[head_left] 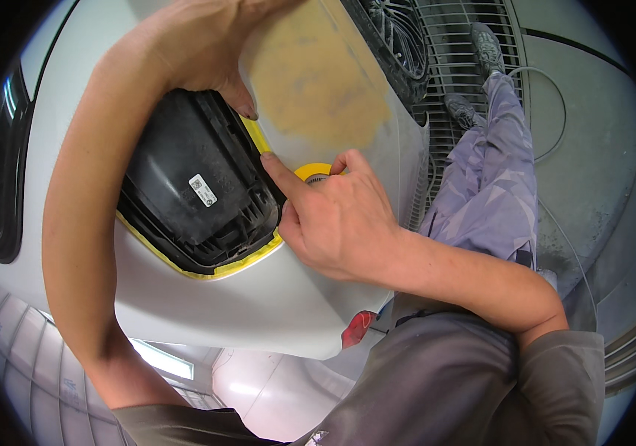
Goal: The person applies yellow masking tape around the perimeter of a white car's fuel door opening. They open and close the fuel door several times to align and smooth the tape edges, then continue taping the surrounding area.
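Yellow masking tape (258, 136) runs along the rim of an opening in a light grey car body panel (184, 305). Inside the opening sits a black plastic housing (177, 160) with a small white label. My right hand (344, 219) holds a roll of yellow masking tape (315, 170), partly hidden behind its fingers. Its index finger is stretched out, with the tip at the taped rim. My left hand (217, 48) arches over the top of the opening, thumb spread and reaching down beside the tape. Its other fingers are cut off by the upper edge.
A tan, sanded-looking patch (318, 82) covers the panel beyond my right hand. Black trim (389, 44) lies past it. My legs (485, 163) stand at the right over a metal floor grating (459, 11). A thin hose (563, 111) curves along the floor. A red part (357, 328) shows near my waist.
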Tool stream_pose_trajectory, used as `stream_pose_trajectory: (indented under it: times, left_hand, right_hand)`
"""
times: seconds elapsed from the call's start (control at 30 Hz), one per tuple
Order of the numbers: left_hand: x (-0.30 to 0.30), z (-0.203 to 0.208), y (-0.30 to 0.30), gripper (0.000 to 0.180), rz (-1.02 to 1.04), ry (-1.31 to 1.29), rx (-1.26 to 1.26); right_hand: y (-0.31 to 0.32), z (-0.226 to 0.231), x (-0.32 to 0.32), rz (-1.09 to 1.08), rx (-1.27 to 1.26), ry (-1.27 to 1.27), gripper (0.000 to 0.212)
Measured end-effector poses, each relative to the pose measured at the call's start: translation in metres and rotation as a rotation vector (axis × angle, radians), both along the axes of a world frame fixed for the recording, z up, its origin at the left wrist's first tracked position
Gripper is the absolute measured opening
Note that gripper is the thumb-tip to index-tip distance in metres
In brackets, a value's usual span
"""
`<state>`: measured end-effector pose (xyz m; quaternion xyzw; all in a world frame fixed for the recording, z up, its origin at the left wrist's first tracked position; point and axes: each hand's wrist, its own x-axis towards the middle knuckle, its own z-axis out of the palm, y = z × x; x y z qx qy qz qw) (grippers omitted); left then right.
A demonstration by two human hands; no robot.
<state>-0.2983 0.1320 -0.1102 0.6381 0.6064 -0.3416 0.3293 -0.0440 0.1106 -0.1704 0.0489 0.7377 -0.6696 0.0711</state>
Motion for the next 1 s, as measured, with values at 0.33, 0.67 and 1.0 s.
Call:
stream_pose_trajectory:
  times: [0.33, 0.67, 1.0]
  left_hand:
    - [0.007, -0.02, -0.028, 0.123, -0.016, -0.093, 0.079]
    - [0.018, -0.019, -0.038, 0.12, -0.05, -0.046, 0.192]
    - [0.178, 0.171, -0.131, 0.068, 0.731, 0.208, 0.774]
  right_hand:
    - [-0.006, 0.002, 0.003, -0.004, 0.025, -0.001, 0.055]
    - [-0.015, 0.014, 0.055, -0.195, -0.241, 0.148, 0.053]
    - [-0.009, 0.033, 0.05, -0.053, -0.582, -0.448, 0.041]
